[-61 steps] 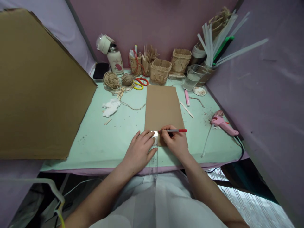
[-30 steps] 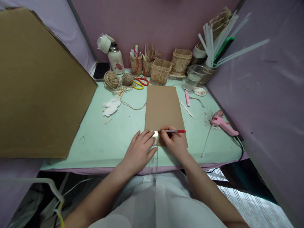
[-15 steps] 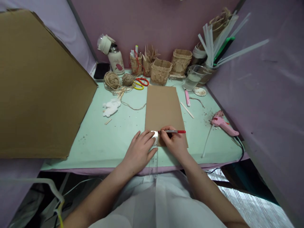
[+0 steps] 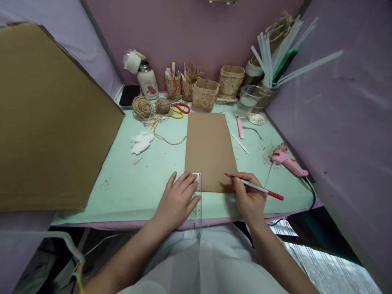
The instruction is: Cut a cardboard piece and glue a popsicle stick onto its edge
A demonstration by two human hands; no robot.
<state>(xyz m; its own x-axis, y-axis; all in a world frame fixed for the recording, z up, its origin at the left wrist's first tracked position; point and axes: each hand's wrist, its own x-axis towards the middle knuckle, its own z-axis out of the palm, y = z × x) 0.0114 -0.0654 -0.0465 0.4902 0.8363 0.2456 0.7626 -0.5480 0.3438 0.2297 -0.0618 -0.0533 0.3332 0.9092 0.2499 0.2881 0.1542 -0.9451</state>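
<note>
Left hand (image 4: 176, 201) lies flat, fingers spread, on the clear ruler (image 4: 198, 196) at the cardboard sheet (image 4: 209, 149)'s near edge. Right hand (image 4: 248, 199) pinches a red pen (image 4: 255, 187) beside that sheet's near right corner. The ruler's markings are unreadable; the glue gun (image 4: 288, 160) lies well right.

Left hand (image 4: 176, 200) flat on ruler (image 4: 197, 195), right hand (image 4: 248, 198) holding pen (image 4: 255, 187) (red-capped), cardboard (image 4: 209, 149)

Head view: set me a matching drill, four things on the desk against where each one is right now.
Things:
1. pen
2. ruler
3. glue gun
4. scissors

Places:
A. lying at the desk's right edge
B. under the left hand, across the card's near edge
C. at the back, beside the twine balls
D. in the right hand, tip at the card's right edge

Pairs: 1-D, 2-B, 3-A, 4-C
</note>
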